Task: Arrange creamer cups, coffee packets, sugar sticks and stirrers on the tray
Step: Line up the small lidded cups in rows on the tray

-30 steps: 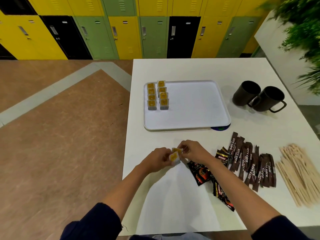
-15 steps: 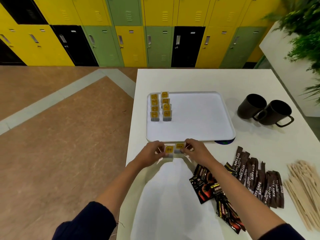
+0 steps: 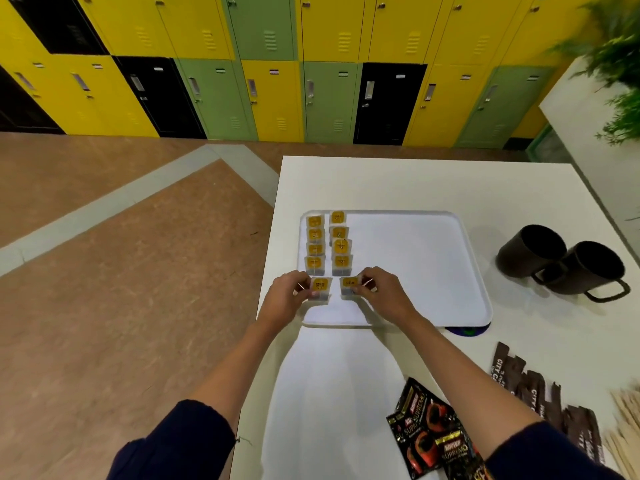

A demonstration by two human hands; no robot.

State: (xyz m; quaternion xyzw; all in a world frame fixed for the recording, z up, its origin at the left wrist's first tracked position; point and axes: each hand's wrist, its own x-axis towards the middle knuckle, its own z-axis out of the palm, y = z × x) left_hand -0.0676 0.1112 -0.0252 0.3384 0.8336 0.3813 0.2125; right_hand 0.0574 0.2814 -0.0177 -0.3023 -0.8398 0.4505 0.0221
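A white tray [image 3: 433, 265] lies on the white table. Two rows of yellow-lidded creamer cups [image 3: 328, 242] stand along its left side. My left hand [image 3: 285, 297] holds one creamer cup [image 3: 320, 287] over the tray's near left part, just in front of the left row. My right hand [image 3: 381, 292] holds another creamer cup [image 3: 349, 285] in front of the right row. Black coffee packets [image 3: 433, 438] lie near the table's front. Brown sugar sticks [image 3: 540, 396] and wooden stirrers [image 3: 623, 434] lie at the right.
Two dark mugs [image 3: 561, 265] stand right of the tray. A blue object [image 3: 467, 330] peeks from under the tray's near right corner. The table's left edge [image 3: 266, 289] drops to a brown floor. Lockers line the back wall; a plant hangs at top right.
Both hands have carried the two creamer cups forward from the table near the packets, over the tray's front edge, to the near ends of the two rows. The camera has tilted up.
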